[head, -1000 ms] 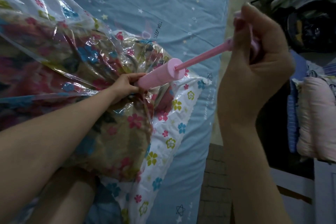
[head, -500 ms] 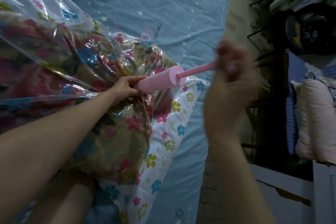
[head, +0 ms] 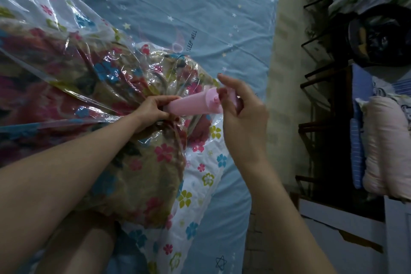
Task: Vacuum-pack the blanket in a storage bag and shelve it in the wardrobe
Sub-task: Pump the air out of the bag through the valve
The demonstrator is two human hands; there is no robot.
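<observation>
A flowered blanket (head: 138, 176) lies sealed inside a clear plastic storage bag (head: 66, 55) printed with flowers, on the bed. A pink hand pump (head: 193, 104) sticks out of the bag near its middle. My left hand (head: 153, 110) grips the base of the pump where it meets the bag. My right hand (head: 242, 115) holds the pump's handle, pushed in against the top of the barrel, so the rod is hidden.
The bag rests on a blue bedsheet (head: 178, 6) with stars. Off the bed's right edge stand a dark metal rack (head: 315, 78), a black helmet (head: 382, 35), a pink pillow (head: 391, 144) and white furniture (head: 347, 229).
My right hand has pushed the pump handle down and left, from the fully drawn-out rod to flush against the barrel. My left hand has kept its hold on the pump base.
</observation>
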